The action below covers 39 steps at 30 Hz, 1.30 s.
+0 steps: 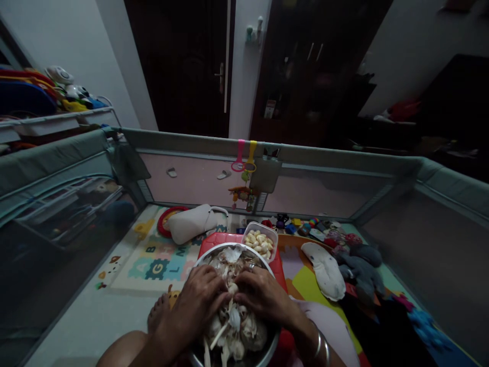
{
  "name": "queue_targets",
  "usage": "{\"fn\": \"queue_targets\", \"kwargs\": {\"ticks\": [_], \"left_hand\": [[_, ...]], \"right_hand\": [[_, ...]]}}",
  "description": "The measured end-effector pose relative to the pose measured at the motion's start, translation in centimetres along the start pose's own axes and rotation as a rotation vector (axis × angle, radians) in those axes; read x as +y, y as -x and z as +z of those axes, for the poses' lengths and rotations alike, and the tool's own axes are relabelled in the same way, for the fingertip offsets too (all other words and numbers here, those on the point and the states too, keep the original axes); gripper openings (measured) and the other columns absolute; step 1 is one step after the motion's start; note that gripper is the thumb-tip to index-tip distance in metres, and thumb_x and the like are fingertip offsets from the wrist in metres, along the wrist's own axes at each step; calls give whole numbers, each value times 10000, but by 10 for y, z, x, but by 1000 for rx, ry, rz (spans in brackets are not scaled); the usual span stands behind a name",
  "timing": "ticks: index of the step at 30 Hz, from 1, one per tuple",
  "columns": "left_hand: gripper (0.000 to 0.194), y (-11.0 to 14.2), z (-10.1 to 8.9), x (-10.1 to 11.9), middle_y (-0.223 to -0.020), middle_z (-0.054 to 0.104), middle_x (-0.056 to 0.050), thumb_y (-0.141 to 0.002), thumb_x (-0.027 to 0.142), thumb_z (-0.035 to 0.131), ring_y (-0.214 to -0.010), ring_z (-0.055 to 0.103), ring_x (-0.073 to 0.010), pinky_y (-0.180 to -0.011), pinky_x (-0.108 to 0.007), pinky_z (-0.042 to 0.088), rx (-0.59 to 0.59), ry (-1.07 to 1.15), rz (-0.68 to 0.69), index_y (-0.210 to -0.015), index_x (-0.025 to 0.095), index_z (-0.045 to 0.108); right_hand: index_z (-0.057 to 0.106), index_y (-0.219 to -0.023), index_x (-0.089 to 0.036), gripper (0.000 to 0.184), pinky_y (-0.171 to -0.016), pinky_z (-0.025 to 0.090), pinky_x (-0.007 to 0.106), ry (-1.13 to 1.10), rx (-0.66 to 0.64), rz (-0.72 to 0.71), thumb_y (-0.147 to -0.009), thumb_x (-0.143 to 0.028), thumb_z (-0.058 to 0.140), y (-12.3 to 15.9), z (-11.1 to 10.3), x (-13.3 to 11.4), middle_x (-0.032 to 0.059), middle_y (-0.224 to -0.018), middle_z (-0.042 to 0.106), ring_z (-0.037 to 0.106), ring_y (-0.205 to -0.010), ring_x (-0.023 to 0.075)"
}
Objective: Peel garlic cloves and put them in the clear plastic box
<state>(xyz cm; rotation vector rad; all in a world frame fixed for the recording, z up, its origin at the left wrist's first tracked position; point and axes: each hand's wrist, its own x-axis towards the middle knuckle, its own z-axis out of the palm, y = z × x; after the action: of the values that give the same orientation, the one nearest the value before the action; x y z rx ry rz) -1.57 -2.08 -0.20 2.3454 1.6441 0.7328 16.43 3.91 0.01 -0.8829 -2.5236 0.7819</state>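
Observation:
A metal bowl (214, 253) full of garlic bulbs and papery white skins (232, 257) rests on a red stool (209, 239) in front of me. My left hand (196, 300) and my right hand (262, 293) meet over the middle of the bowl, fingers curled together around a piece of garlic (231, 289). A ring shows on my right hand and bangles on that wrist. Just beyond the bowl stands a clear plastic tub of peeled garlic cloves (260, 240).
I sit inside a mesh-walled playpen (324, 191) on an alphabet foam mat (156, 260). A white cushion (191, 223) lies at the left, a white pillow (325, 270) and grey soft toy (361, 267) at the right, small toys along the far wall. My bare foot (157, 312) rests left of the bowl.

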Motion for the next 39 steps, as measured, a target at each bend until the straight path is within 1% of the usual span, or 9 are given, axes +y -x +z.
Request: {"fn": "queue_targets", "kwargs": {"ticks": [4,9,13,16,20,25,28,33,39], "left_hand": [[66,-2,0,-3,-783,612,-31,-803,182,539,-812,529,-203,-772,-380,435,3,20,17,-754,185,582],[104,-2,1,-6,-778,607,-33,-807,156,502,-796,539,-204,-751,-366,442,47,37,19,-740,196,572],[125,-2,0,-4,-779,606,-32,-800,130,485,-799,543,-206,-751,-367,440,73,43,10,-747,200,574],[134,-3,-2,-2,-755,609,-29,-805,143,483,-777,548,-201,-744,-360,444,110,62,4,-730,201,577],[123,-5,-4,-1,-805,626,-40,-808,151,483,-802,562,-209,-752,-364,449,162,88,-18,-788,206,591],[295,-4,-2,-2,-921,639,-69,-778,94,436,-854,569,-218,-765,-379,459,233,89,-48,-1030,191,556],[335,-5,-3,2,-925,639,-71,-792,105,436,-851,569,-214,-776,-379,461,213,89,-12,-1092,201,546],[345,-9,-4,10,-897,638,-56,-762,75,491,-844,558,-214,-753,-367,469,122,110,64,-1052,233,592],[213,-13,2,11,-782,649,-57,-753,38,477,-781,560,-220,-701,-365,453,164,114,106,-858,169,609]], "right_hand": [[600,-791,-161,110,-614,407,238,-110,43,5,-719,-227,650,0,-4,1,17,-737,605,541,-678,152],[626,-798,-174,121,-563,416,219,-356,138,47,-723,-268,630,2,-13,9,-7,-702,616,546,-628,139],[625,-803,-171,139,-553,430,209,-600,149,135,-696,-257,644,3,-16,17,-16,-682,620,554,-613,132],[616,-811,-163,171,-558,439,211,-697,138,178,-679,-265,653,3,-15,22,-7,-705,617,552,-631,134],[616,-808,-159,187,-580,446,220,-678,148,180,-667,-271,666,3,-13,24,0,-720,613,551,-649,138],[625,-804,-156,161,-621,458,245,-571,156,140,-685,-259,658,4,-16,24,21,-745,629,568,-687,158],[633,-833,-167,167,-665,471,263,-512,162,88,-698,-263,650,5,-17,21,32,-800,653,589,-737,172],[649,-945,-208,227,-734,499,316,-533,190,23,-724,-255,628,6,-16,14,43,-910,685,630,-817,199],[683,-929,-231,199,-765,500,327,-602,158,4,-742,-220,615,7,-13,13,36,-913,699,643,-835,201]]}}
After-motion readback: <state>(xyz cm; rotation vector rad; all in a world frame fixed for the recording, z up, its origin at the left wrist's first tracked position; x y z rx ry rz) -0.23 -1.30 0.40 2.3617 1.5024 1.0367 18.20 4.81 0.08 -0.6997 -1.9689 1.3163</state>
